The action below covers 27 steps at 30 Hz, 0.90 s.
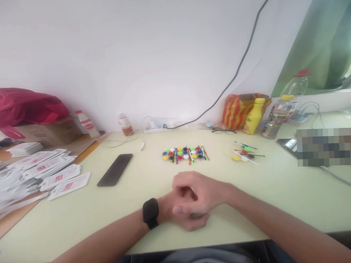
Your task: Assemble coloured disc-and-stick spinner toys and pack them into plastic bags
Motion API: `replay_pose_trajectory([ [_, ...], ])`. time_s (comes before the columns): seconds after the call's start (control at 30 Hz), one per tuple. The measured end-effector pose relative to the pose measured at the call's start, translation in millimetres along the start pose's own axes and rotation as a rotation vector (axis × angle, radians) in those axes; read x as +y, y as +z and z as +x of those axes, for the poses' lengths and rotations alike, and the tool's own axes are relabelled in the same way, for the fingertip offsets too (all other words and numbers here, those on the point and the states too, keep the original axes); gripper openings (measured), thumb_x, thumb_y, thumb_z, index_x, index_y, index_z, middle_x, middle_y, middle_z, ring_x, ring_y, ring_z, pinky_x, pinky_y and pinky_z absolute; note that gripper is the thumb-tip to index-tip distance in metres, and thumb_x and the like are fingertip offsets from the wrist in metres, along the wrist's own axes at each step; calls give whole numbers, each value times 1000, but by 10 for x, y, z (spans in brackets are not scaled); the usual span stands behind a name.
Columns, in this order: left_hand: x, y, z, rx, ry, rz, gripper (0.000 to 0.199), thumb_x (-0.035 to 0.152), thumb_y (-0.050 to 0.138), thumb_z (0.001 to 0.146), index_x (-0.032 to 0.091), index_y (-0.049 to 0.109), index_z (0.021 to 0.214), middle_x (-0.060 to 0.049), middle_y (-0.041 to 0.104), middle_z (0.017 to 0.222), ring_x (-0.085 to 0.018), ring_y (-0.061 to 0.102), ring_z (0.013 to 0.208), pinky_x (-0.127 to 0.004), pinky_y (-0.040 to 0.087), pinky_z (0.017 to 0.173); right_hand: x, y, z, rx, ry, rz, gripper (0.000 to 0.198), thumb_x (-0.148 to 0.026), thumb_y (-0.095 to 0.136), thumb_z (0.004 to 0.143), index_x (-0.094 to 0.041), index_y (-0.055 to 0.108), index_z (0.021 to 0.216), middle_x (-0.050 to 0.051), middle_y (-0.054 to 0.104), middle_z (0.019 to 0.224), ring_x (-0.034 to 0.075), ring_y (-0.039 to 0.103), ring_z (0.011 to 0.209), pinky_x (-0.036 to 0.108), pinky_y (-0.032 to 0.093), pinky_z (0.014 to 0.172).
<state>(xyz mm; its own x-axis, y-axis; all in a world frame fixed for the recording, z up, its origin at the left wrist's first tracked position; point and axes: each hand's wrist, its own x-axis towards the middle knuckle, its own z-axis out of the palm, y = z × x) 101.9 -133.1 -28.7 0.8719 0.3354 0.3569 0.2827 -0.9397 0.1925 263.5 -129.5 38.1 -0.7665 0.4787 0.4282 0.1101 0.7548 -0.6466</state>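
Observation:
Just in front of me my right hand (202,192) crosses over my left hand (191,222), near the table's front edge. The right fingers curl inward, and no object shows in the hollow above the thumb. Below it, the left fingers are bent and partly covered, so their inside is hidden. A black smartwatch (151,213) is on my left wrist. Beyond the hands lies a neat group of colourful round pieces (182,153) with thin coloured sticks among them. To its right, a looser handful of similar round pieces and pointed sticks (247,154) is scattered. Neither hand touches these.
A black phone (115,170) lies left of the hands. White tags (60,177) are heaped at the far left near a cardboard box (53,132). Bottles, including a yellow bottle (254,117), and a striped bag (234,110) stand along the wall. Eyeglasses (224,131) lie near the bag.

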Motion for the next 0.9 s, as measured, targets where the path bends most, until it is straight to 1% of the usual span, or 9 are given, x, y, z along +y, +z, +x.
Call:
replay_pose_trajectory([
  [0.1, 9, -37, 10, 39, 84, -16, 41, 29, 63, 84, 22, 33, 57, 4, 38, 45, -13, 41, 46, -33, 37, 47, -3, -60, -18, 37, 25, 3, 41, -50, 70, 88, -21, 44, 73, -3, 48, 71, 13, 43, 67, 28, 38, 64],
  [0.17, 9, -53, 29, 50, 90, -19, 42, 27, 63, 84, 22, 31, 57, 4, 35, 44, -12, 39, 44, -33, 36, 47, -3, -70, -23, 45, 18, 26, 39, -49, 68, 90, -21, 46, 74, -2, 50, 73, 13, 45, 69, 28, 39, 67],
  [0.33, 6, -45, 66, 69, 81, -82, 22, 29, 66, 79, 20, 49, 69, 1, 52, 59, -15, 54, 57, -30, 40, 51, -17, 11, 2, -6, -9, 45, 41, -56, 72, 86, -21, 51, 81, -1, 56, 81, 15, 50, 74, 28, 42, 68],
  [0.4, 11, -54, 57, 70, 87, -75, 31, 32, 65, 83, 21, 44, 63, 2, 48, 53, -14, 49, 52, -31, 36, 48, -27, -11, -6, -13, 10, 22, 42, -56, 72, 85, -21, 50, 78, -2, 54, 77, 14, 48, 71, 28, 41, 66],
  [0.5, 29, -121, 46, 48, 90, -84, 50, 32, 63, 88, 21, 26, 55, 4, 33, 44, -12, 32, 43, -32, 26, 45, 24, -182, -60, 23, 32, 8, 39, -48, 69, 91, -20, 49, 73, -2, 54, 73, 14, 47, 68, 28, 41, 66],
  [0.57, 43, -195, 61, 17, 67, -119, 52, 32, 62, 89, 21, 24, 56, 5, 30, 44, -11, 26, 42, -33, 23, 45, 150, -369, -117, 142, 75, -5, 34, -43, 61, 97, -20, 52, 73, -1, 56, 73, 14, 49, 69, 28, 42, 68],
  [0.7, 57, -355, 127, -20, 24, -156, 45, 31, 57, 96, 21, 29, 62, 5, 32, 51, -12, 27, 46, -31, 24, 48, 615, -755, -255, 455, 331, -237, 28, -34, 52, 102, -19, 61, 80, 1, 60, 74, 16, 51, 69, 29, 40, 65],
  [0.77, 42, -428, 150, -20, -16, -176, 41, 28, 51, 101, 21, 31, 65, 5, 32, 54, -12, 28, 48, -31, 26, 51, 858, -873, -330, 432, 438, -346, 18, -24, 53, 98, -18, 68, 90, 4, 67, 89, 19, 59, 82, 30, 42, 69],
  [0.9, -29, -544, 135, 19, -205, -229, 39, 29, 41, 108, 20, 37, 70, 5, 31, 59, -12, 29, 52, -29, 27, 55, 1165, -915, -457, 289, 498, -366, 31, -12, 47, 95, -18, 75, 105, 9, 67, 108, 22, 63, 104, 35, 47, 91],
])
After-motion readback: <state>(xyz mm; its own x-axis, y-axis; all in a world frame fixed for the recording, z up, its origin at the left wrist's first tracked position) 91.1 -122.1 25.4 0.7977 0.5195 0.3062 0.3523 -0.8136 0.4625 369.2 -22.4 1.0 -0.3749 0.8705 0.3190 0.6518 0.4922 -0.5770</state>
